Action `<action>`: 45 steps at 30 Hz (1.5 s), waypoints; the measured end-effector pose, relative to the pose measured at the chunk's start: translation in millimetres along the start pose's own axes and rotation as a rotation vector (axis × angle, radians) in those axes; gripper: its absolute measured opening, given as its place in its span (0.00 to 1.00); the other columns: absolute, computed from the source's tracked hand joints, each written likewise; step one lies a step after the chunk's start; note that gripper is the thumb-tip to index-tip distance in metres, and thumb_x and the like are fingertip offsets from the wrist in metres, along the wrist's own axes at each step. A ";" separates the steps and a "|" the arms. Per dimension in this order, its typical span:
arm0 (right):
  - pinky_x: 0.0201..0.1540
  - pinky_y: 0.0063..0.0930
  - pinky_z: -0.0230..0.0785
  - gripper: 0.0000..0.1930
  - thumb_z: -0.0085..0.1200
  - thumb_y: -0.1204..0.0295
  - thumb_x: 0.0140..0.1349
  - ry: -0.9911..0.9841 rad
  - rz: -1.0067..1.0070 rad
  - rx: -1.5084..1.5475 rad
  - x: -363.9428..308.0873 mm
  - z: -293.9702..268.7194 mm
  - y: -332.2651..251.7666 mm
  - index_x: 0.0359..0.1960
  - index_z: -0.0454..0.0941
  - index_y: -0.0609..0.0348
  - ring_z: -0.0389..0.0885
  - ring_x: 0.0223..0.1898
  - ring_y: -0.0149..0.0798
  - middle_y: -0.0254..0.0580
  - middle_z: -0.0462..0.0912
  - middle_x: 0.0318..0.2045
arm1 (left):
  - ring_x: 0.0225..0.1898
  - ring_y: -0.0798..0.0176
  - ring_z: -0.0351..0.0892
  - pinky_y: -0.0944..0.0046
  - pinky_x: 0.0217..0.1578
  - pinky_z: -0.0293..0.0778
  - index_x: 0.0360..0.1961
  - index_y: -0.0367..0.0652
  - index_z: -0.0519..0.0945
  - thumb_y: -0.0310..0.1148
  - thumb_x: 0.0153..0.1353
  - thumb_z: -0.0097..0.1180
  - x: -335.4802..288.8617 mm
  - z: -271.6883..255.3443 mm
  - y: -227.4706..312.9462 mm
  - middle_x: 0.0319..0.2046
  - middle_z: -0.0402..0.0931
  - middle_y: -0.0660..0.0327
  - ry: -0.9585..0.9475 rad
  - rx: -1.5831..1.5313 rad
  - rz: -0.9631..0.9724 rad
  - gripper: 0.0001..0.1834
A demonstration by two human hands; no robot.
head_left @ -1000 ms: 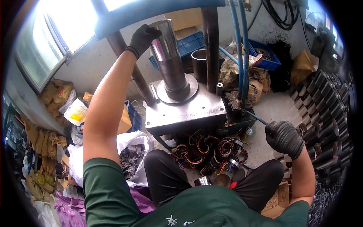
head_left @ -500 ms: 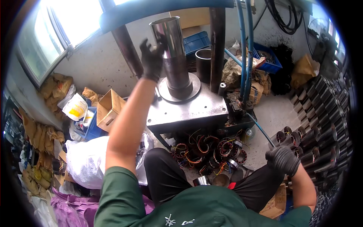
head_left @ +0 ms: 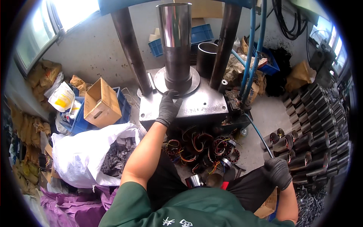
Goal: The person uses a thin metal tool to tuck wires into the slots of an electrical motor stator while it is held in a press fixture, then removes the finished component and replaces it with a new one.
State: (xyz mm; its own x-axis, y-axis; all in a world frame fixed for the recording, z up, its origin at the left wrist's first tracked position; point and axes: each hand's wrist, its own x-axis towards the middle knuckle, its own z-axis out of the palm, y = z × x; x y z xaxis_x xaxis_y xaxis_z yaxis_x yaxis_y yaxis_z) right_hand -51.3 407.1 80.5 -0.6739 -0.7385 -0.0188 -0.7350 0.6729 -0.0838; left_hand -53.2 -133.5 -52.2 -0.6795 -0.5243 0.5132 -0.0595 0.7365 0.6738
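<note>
A shiny metal cylinder (head_left: 174, 28) stands upright on top of a darker cylinder (head_left: 177, 62). Both rest on a round metal plate (head_left: 160, 81) on the press table (head_left: 196, 106). My left hand (head_left: 169, 108), in a dark glove, reaches over the table's near side. Its fingertips are at the plate's near rim, thumb apart from the fingers, holding nothing. On the right, my gloved right hand (head_left: 278, 173) is closed round the lower end of a thin blue lever (head_left: 259, 134), which slopes up to the pump unit (head_left: 239, 103) beside the press.
Two dark press columns (head_left: 129, 49) flank the cylinders. A wider dark tube (head_left: 206, 60) stands behind. Wound motor stators (head_left: 202, 145) with coloured wires lie beneath the table. Many metal tubes (head_left: 312, 132) are stacked at right. A white sack (head_left: 79, 159) and a cardboard box (head_left: 102, 104) stand left.
My left hand has dropped from beside the shiny cylinder to the round plate's near rim. My right hand, still on the lever, has shifted slightly down and left in view. The view has shifted too.
</note>
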 end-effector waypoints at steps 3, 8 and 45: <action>0.35 0.51 0.73 0.13 0.66 0.64 0.55 0.042 0.031 0.067 -1.5 -0.4 -1.5 0.23 0.79 0.60 0.82 0.30 0.60 0.54 0.80 0.24 | 0.52 0.49 0.81 0.54 0.59 0.75 0.51 0.41 0.82 0.32 0.59 0.70 0.0 4.9 1.3 0.52 0.79 0.51 -0.047 -0.058 -0.068 0.19; 0.36 0.51 0.73 0.12 0.67 0.66 0.54 0.058 0.091 0.125 1.5 -8.8 -10.3 0.26 0.80 0.63 0.81 0.32 0.62 0.57 0.80 0.26 | 0.48 0.48 0.80 0.52 0.53 0.76 0.39 0.36 0.83 0.33 0.60 0.70 9.4 5.0 13.4 0.49 0.78 0.49 -0.142 -0.042 -0.107 0.12; 0.47 0.40 0.81 0.19 0.59 0.80 0.53 0.036 -0.037 0.274 30.0 -43.3 -8.1 0.49 0.85 0.62 0.88 0.44 0.56 0.53 0.87 0.47 | 0.69 0.41 0.69 0.52 0.70 0.68 0.73 0.40 0.66 0.28 0.56 0.67 23.5 15.2 30.2 0.72 0.63 0.43 0.114 -0.070 -0.051 0.42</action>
State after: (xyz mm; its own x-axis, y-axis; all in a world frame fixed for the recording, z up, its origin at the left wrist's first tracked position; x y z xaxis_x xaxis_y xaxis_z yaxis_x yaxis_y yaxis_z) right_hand -68.7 381.3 123.7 -0.6531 -0.7569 0.0242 -0.7146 0.6054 -0.3505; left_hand -82.0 -117.1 -27.9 -0.5892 -0.6085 0.5317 -0.0378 0.6780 0.7341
